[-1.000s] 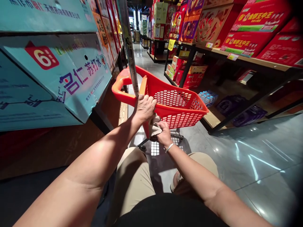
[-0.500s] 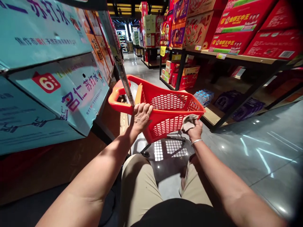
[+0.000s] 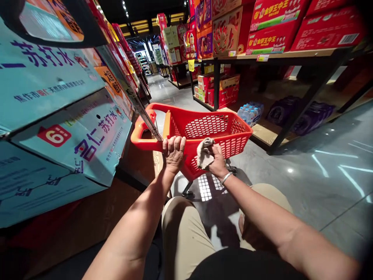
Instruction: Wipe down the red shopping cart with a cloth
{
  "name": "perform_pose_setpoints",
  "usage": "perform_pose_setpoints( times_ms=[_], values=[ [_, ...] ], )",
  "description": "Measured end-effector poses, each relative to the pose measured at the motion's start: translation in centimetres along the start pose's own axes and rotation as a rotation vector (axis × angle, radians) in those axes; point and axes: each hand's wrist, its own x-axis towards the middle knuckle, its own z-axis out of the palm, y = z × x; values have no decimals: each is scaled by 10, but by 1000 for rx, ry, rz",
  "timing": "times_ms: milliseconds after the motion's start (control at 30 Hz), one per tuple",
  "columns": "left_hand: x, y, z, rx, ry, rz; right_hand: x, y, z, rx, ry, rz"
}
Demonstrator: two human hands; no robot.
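A red plastic shopping cart [image 3: 201, 134] with perforated basket walls stands in front of my knees. My left hand [image 3: 174, 154] is closed over its near top rim, beside the handle end. My right hand [image 3: 218, 160] grips a crumpled, greyish-white cloth [image 3: 205, 154] with dark stains, held against the near side wall just below the rim. A worn metal pole [image 3: 145, 120] slants down from the upper left to the rim by my left fingers; its lower end is hidden. Near its top is a black loop-shaped handle [image 3: 96, 29], close to the camera.
Light-blue cartons [image 3: 96, 132] are stacked close on the left. On the right, a black-framed shelf [image 3: 217, 83] bears red boxes [image 3: 265, 39], with bottled water [image 3: 250, 112] and purple packs [image 3: 303, 112] low down. A glossy grey floor [image 3: 309, 182] runs between the displays.
My right hand has moved the cloth leftward along the basket's side, from the far corner towards my left hand. My left hand stays on the rim. The view has tilted slightly.
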Motion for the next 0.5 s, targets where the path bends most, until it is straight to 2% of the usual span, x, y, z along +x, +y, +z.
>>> perform_pose_setpoints(
  times_ms=[100, 167, 233, 367, 433, 500],
  values=[
    [-2, -4, 2, -2, 49, 15, 9, -15, -20, -38, -11, -165],
    [-3, -7, 4, -3, 89, 31, 21, -10, -43, -164, -35, -217],
    [-4, -11, 5, -5, 127, 50, 33, 4, -69, -320, -32, -163],
    [-4, -12, 4, -24, 184, 67, 51, 31, -111, -515, 68, 64],
    [-3, -11, 3, -30, 202, 66, 56, 32, -118, -517, 97, 161],
    [-3, -8, 2, -29, 218, 66, 57, 21, -111, -472, 69, 188]
  ],
)
